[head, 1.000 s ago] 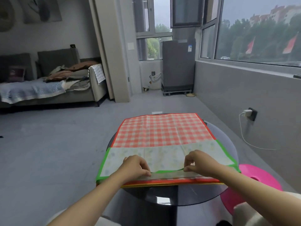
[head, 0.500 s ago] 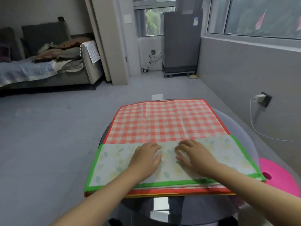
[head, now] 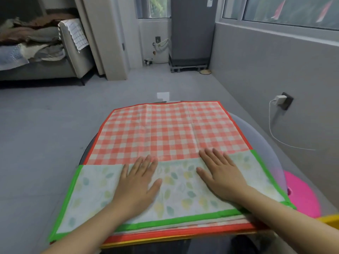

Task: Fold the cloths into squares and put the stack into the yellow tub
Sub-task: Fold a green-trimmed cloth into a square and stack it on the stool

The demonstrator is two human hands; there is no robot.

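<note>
The leaf-print cloth with the green border (head: 176, 187) lies folded in half on the near part of the red checked cloth (head: 170, 129), which tops a pile of cloths on the round surface (head: 264, 143). Both hands, the left hand (head: 136, 182) and the right hand (head: 220, 173), are released and flat on it, fingers straight, gripping nothing; this looks like pressing the first fold. Next comes a fold sideways into a square, its edges matched; a yellow edge (head: 330, 219), perhaps the tub, shows right of the pile.

Two bare forearms, left grip (head: 137, 182) and right grip (head: 221, 176) without gloves, rings or sleeves.
</note>
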